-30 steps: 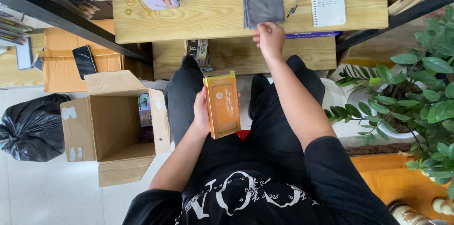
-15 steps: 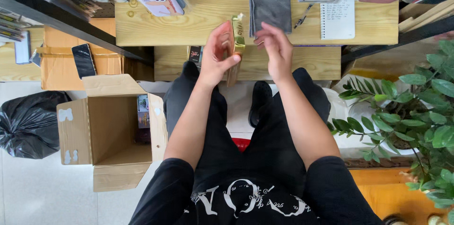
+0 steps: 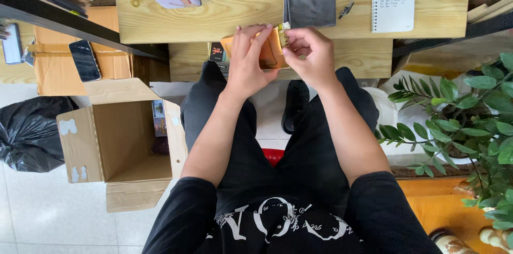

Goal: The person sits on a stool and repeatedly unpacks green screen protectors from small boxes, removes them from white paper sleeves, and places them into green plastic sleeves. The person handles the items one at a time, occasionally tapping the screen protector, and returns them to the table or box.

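Left hand [image 3: 248,61] clamps a light, stiff orange packet [image 3: 270,53] by its edges while the right hand [image 3: 310,53] pinches its top corner.

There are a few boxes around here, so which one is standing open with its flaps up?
The big brown cardboard box on the floor by the person's left leg. The small orange box is held in the left hand.
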